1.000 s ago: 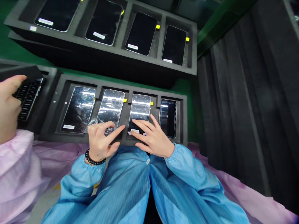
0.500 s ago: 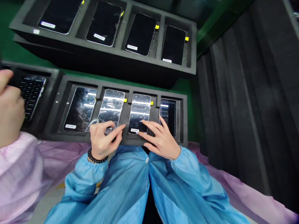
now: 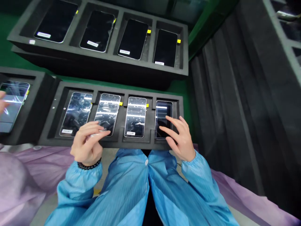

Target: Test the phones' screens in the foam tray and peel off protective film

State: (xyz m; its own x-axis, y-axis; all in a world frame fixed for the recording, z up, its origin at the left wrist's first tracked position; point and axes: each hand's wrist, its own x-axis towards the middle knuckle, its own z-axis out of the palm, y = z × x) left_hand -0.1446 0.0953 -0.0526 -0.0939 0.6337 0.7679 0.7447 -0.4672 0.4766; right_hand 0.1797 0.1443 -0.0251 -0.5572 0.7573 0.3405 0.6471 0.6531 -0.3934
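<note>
1 phone point(image 3: 161, 120), rightmost in tray point(image 3: 141, 145), partly beneath right hand point(image 3: 181, 138).

Frt tray point(image 3: 136, 145): 4 phns point(image 3: 135, 117) | rear tray point(image 3: 185, 50): 4 phns point(image 3: 133, 36), 4 wht lbls point(image 3: 124, 51)

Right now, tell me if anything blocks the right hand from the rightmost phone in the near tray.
Nothing visible does: the right hand is spread partly over the rightmost phone, though whether it touches is unclear.
</note>
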